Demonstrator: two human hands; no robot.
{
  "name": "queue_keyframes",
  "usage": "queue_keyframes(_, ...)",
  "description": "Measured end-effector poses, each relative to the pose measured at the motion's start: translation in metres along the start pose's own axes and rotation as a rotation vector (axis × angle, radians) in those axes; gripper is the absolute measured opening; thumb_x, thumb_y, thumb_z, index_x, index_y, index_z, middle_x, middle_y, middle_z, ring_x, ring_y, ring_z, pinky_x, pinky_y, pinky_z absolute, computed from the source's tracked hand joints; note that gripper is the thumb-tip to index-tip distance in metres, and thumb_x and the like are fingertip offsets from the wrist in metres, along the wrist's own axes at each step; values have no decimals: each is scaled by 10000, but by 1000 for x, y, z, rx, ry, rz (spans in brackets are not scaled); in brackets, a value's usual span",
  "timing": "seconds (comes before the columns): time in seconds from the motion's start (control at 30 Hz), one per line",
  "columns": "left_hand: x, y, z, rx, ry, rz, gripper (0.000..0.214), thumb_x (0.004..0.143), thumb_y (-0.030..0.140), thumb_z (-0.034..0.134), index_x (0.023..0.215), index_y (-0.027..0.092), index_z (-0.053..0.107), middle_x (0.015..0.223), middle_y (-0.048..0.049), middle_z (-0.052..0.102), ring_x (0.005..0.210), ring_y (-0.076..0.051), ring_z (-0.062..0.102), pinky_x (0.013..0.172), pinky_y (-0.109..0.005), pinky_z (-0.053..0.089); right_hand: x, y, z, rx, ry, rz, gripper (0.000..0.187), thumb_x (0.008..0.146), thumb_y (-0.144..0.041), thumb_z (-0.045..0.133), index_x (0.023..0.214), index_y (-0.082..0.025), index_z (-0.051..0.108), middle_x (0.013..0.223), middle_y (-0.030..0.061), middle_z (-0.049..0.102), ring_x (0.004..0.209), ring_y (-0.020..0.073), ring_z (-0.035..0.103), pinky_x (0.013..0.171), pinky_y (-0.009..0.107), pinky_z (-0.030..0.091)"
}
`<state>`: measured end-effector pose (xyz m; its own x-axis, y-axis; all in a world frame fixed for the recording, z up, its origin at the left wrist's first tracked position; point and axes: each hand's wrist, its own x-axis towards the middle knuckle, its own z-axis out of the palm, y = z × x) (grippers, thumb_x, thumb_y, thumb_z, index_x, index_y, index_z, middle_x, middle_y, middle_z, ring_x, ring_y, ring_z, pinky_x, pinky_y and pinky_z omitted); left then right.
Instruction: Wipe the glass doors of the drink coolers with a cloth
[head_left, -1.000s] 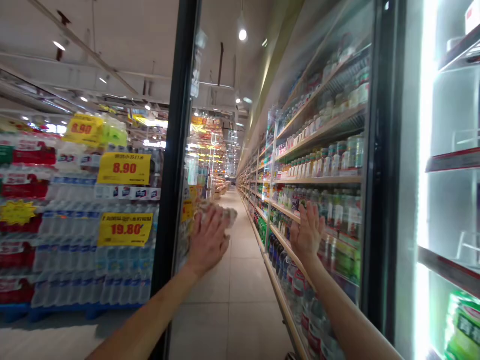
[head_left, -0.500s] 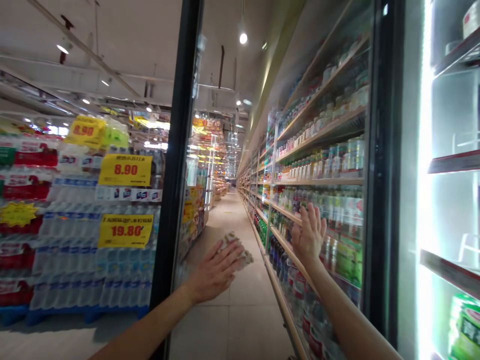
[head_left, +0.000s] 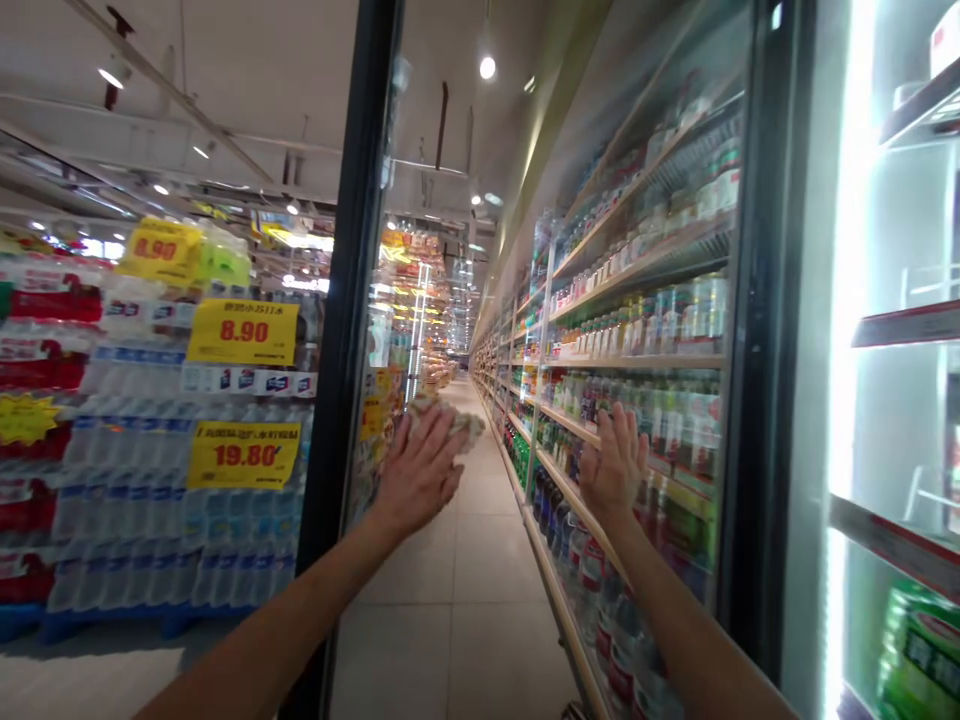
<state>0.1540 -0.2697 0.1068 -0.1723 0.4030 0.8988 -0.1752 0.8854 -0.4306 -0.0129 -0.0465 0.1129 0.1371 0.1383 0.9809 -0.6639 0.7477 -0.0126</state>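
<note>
A glass door (head_left: 480, 560) with a dark frame stands in front of me. My left hand (head_left: 420, 470) lies over a crumpled, pale greenish cloth (head_left: 469, 428) and presses it against the glass, fingers together over it. To its right, my right hand (head_left: 613, 465) is raised toward the same pane with its fingers up and somewhat apart, holding nothing. It appears to rest on the glass, though the contact itself is hidden by the back of the hand.
Dark uprights of the door frame run on the left (head_left: 341, 300) and right (head_left: 769, 300). Beyond the right one is a lit cooler shelf (head_left: 911, 325). Stacked bottle packs (head_left: 135, 500) with yellow price signs (head_left: 244, 330) stand left. Drink shelves (head_left: 637, 362) show in the glass.
My left hand has moved the cloth up and slightly left across the glass. My right hand stays at nearly the same spot. The view has shifted slightly.
</note>
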Motion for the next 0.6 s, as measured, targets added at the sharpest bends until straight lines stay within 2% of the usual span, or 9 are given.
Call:
queue_keyframes(0.03, 4, 0, 1, 7, 17, -43, 443, 852, 331, 461, 1277, 205, 472, 1400, -77, 413, 1361, -229, 243, 1133, -457, 122, 0, 0, 0, 2, 6, 2, 510, 857, -278, 410, 1357, -185, 376, 1392, 131, 419, 1329, 259, 315, 1064, 496, 233)
queue_keyframes(0.07, 7, 2, 2, 5, 11, -17, 450, 854, 340, 459, 1281, 201, 466, 1406, -76, 404, 1366, -231, 229, 1134, -460, 113, 0, 0, 0, 3, 8, 3, 507, 858, -279, 407, 1355, -185, 380, 1391, 130, 421, 1328, 259, 317, 1063, 497, 233)
queue_keyframes(0.2, 16, 13, 8, -48, -123, 438, 456, 861, 348, 436, 1305, 241, 430, 1420, -6, 389, 1370, -185, 219, 1154, -417, 48, -1, 0, 0, 2, -13, 12, 499, 866, -286, 394, 1354, -184, 381, 1389, 130, 423, 1328, 255, 316, 1066, 497, 231)
queue_keyframes(0.27, 32, 10, 9, -51, -151, 545, 452, 871, 345, 413, 1313, 246, 415, 1430, 6, 373, 1368, -168, 223, 1157, -401, 59, -1, 1, 0, 4, -22, 9, 502, 866, -278, 398, 1357, -178, 376, 1387, 136, 424, 1331, 255, 309, 1066, 496, 230)
queue_keyframes(0.33, 57, 0, 7, -28, -123, 480, 451, 881, 344, 394, 1319, 233, 405, 1431, -9, 373, 1368, -172, 224, 1154, -404, 90, -1, 2, 0, 5, -16, -3, 506, 861, -269, 406, 1356, -172, 376, 1386, 139, 424, 1331, 261, 307, 1062, 501, 233)
queue_keyframes(0.43, 92, -14, 3, 42, -4, 110, 434, 884, 340, 395, 1297, 212, 432, 1433, -56, 365, 1368, -214, 225, 1136, -456, 136, -1, 3, 1, -6, -9, -11, 505, 858, -270, 406, 1353, -171, 379, 1385, 137, 426, 1328, 265, 314, 1055, 509, 242)
queue_keyframes(0.5, 100, -12, 3, 59, 26, -17, 435, 877, 341, 409, 1283, 189, 450, 1438, -86, 351, 1368, -247, 218, 1125, -487, 148, -1, 3, 1, -12, -5, -13, 497, 862, -273, 402, 1349, -174, 384, 1381, 135, 432, 1330, 261, 315, 1056, 504, 247)
queue_keyframes(0.53, 100, -9, 5, 50, 13, 30, 439, 874, 340, 415, 1283, 186, 452, 1437, -87, 354, 1368, -250, 217, 1126, -491, 144, -2, 3, 2, -13, -2, -15, 495, 864, -274, 401, 1349, -177, 384, 1380, 133, 435, 1331, 258, 314, 1058, 500, 247)
queue_keyframes(0.6, 94, 0, 9, 7, -43, 274, 443, 869, 335, 419, 1291, 201, 445, 1426, -62, 376, 1365, -227, 230, 1138, -470, 120, -2, 3, 2, -15, 11, -22, 491, 866, -273, 403, 1347, -181, 386, 1376, 130, 441, 1332, 253, 315, 1061, 492, 249)
